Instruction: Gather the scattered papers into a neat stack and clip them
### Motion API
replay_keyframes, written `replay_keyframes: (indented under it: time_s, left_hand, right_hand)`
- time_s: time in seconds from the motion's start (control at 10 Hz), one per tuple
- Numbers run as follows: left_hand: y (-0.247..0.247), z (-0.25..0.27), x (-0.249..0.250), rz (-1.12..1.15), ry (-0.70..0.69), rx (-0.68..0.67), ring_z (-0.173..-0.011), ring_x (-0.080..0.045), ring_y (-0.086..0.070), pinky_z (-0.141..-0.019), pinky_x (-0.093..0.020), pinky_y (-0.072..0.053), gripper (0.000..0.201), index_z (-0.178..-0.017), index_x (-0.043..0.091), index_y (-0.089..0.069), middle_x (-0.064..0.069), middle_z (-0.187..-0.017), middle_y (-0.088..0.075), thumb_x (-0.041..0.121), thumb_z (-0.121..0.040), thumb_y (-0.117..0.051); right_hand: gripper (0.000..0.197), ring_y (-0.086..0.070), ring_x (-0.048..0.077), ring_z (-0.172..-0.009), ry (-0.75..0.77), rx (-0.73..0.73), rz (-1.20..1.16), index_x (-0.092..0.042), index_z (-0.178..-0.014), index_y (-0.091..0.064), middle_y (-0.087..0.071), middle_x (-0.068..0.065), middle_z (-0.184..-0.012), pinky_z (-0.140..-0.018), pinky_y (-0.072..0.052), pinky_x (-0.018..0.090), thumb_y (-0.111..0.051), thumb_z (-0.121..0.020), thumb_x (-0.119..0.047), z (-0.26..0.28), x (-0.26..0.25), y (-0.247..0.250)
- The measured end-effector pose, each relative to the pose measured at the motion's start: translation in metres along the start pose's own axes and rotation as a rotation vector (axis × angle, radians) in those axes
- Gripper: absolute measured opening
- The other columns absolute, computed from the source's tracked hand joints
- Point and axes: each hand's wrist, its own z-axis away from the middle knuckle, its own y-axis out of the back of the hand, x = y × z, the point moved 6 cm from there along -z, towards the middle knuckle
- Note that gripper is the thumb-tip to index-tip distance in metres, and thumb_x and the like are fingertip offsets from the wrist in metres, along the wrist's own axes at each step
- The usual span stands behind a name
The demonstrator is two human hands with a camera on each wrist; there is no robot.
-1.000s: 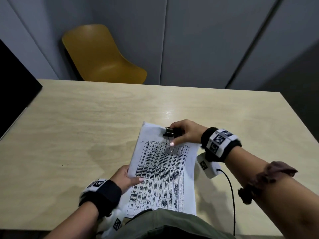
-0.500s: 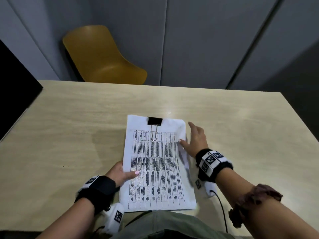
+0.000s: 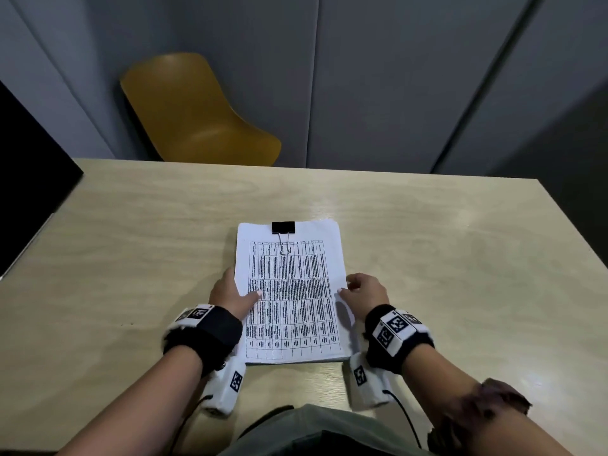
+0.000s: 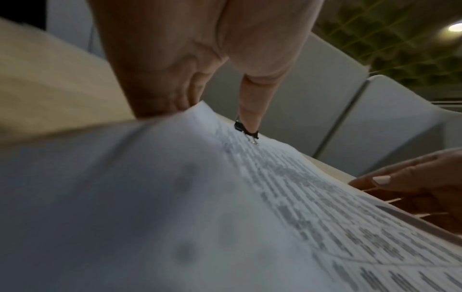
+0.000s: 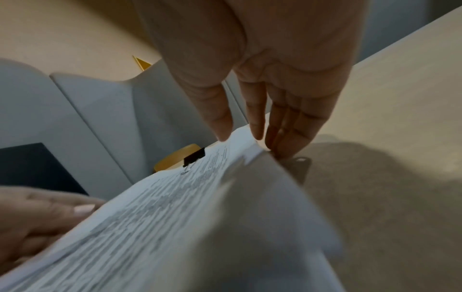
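A white paper stack (image 3: pixel 289 291) printed with a table lies square on the wooden table (image 3: pixel 131 258). A black binder clip (image 3: pixel 283 227) bites its far edge, one wire handle folded flat on the top sheet. My left hand (image 3: pixel 237 291) holds the stack's left edge, thumb on top and fingers beneath. My right hand (image 3: pixel 352 287) holds the right edge the same way. The left wrist view shows the stack (image 4: pixel 225 197), the clip (image 4: pixel 246 131) beyond my thumb, and the right hand (image 4: pixel 412 187). In the right wrist view the stack's (image 5: pixel 175 217) edge is slightly raised, and the clip (image 5: pixel 194 157) stands behind it.
A yellow chair (image 3: pixel 197 116) stands beyond the table's far edge, against grey wall panels. A black panel (image 3: pixel 29 179) borders the table on the left. The near table edge runs just in front of my lap.
My right hand let go of the binder clip and came back to the stack's right edge. The stack turned from tilted to square and now lies flat. My left hand kept hold of the left edge.
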Motion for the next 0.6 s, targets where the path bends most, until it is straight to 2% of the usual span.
replay_keyframes:
  time_s: [0.1,0.2,0.3,0.4,0.5,0.6]
  left_hand:
    - [-0.004,0.0,0.009,-0.111,-0.003,-0.096,-0.129,-0.034,-0.043,-0.104,-0.038,-0.038,0.071,-0.139,0.005,-0.03,-0.02,-0.142,-0.042,0.025,-0.08,-0.064]
    - [-0.01,0.006,0.014,-0.101,-0.006,-0.191,-0.142,-0.026,-0.023,-0.112,-0.029,-0.023,0.08,-0.147,0.007,-0.01,-0.013,-0.156,-0.018,0.022,-0.086,-0.059]
    - [-0.006,0.004,0.012,-0.043,-0.005,-0.232,-0.143,-0.024,-0.023,-0.112,-0.028,-0.022,0.08,-0.148,0.012,-0.007,-0.009,-0.157,-0.017,0.018,-0.086,-0.058]
    - [0.002,0.006,0.006,0.1,-0.038,-0.238,-0.133,-0.024,-0.041,-0.11,-0.034,-0.033,0.076,-0.145,0.019,-0.02,-0.006,-0.148,-0.04,0.012,-0.082,-0.061]
    - [0.013,0.009,0.016,0.329,-0.102,-0.204,-0.119,-0.02,-0.051,-0.102,-0.033,-0.038,0.064,-0.138,0.014,-0.035,-0.006,-0.132,-0.053,-0.005,-0.081,-0.057]
    - [0.017,0.025,0.001,0.528,-0.044,-0.155,-0.123,-0.03,-0.05,-0.1,-0.034,-0.039,0.049,-0.127,0.002,-0.045,-0.02,-0.13,-0.054,-0.015,-0.082,-0.052]
  right_hand:
    - [0.027,-0.061,0.03,-0.085,0.036,-0.04,0.087,0.003,-0.093,-0.062,-0.066,0.02,-0.097,-0.073,-0.047,0.031,-0.06,-0.082,-0.021,0.0,-0.001,-0.012]
    - [0.021,-0.046,0.023,-0.076,0.053,-0.073,0.164,-0.009,-0.076,-0.046,-0.048,0.013,-0.091,-0.068,-0.032,0.024,-0.059,-0.082,-0.024,0.0,-0.001,-0.019]
    - [0.028,-0.044,0.022,-0.077,0.051,-0.086,0.185,-0.015,-0.066,-0.039,-0.043,0.011,-0.092,-0.07,-0.032,0.024,-0.06,-0.083,-0.024,0.0,-0.001,-0.018]
    - [0.019,-0.056,0.026,-0.087,0.07,-0.092,0.138,-0.007,-0.092,-0.057,-0.058,0.014,-0.104,-0.075,-0.041,0.026,-0.061,-0.082,-0.023,0.001,0.004,-0.015]
    - [0.051,-0.057,0.03,-0.109,0.09,-0.074,0.075,-0.009,-0.13,-0.049,-0.056,0.018,-0.121,-0.093,-0.043,0.029,-0.062,-0.082,-0.019,0.008,0.003,-0.001]
    - [0.046,-0.059,0.025,-0.107,0.172,-0.049,0.035,-0.026,-0.126,-0.056,-0.061,0.011,-0.117,-0.087,-0.04,0.021,-0.062,-0.081,-0.018,0.036,0.015,0.011]
